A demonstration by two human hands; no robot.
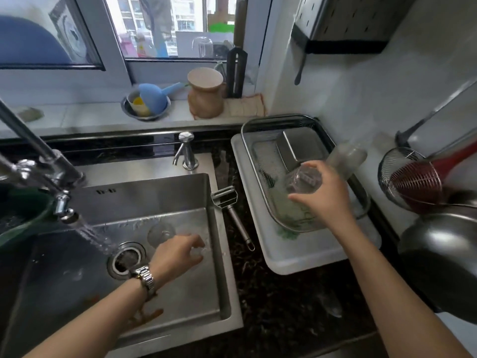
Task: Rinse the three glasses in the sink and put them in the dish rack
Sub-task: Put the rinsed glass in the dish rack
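Step in hand, by judgement: first glass being racked, second being picked up.

Landmark: sink (pixel 180 187), steel, tap (pixel 62 202) running, stream landing beside the drain (pixel 126 259) at the basin's middle.

Item 1. Glass in right hand (pixel 304 180). Clear, tilted, held over the dish rack (pixel 291 120), right of the sink across a strip of dark counter. Not yet set down; bottom blurred, contact with the rack's mesh not determinable.

Item 2. Glass at left fingertips (pixel 204 250). In the basin, right of the drain, close to the sink's right wall. Very faint; outline barely readable.

Item 3. Round glass shape (pixel 161 233). In the basin, just behind item 2, between drain and back wall. Whether upright or on its side not determinable.

Right hand (pixel 327 192). Arm stretched forward from the lower right, wrist level, fingers and thumb closed around item 1 from above and the side.

Left hand (pixel 178 254). Forearm angled in over the sink's near edge, watch on the wrist, palm down, fingers curled toward item 2 and touching or nearly touching it; firm grip not confirmable.

Also in the rack: upturned steel tray (pixel 299 148), far side. A further pale clear vessel (pixel 347 157) right of it, blurred, identity uncertain.

Next move, by judgement: lowering item 1 mouth-down into the free near part of the rack, clear of the tray, then release; lifting item 2 under the stream left of it.
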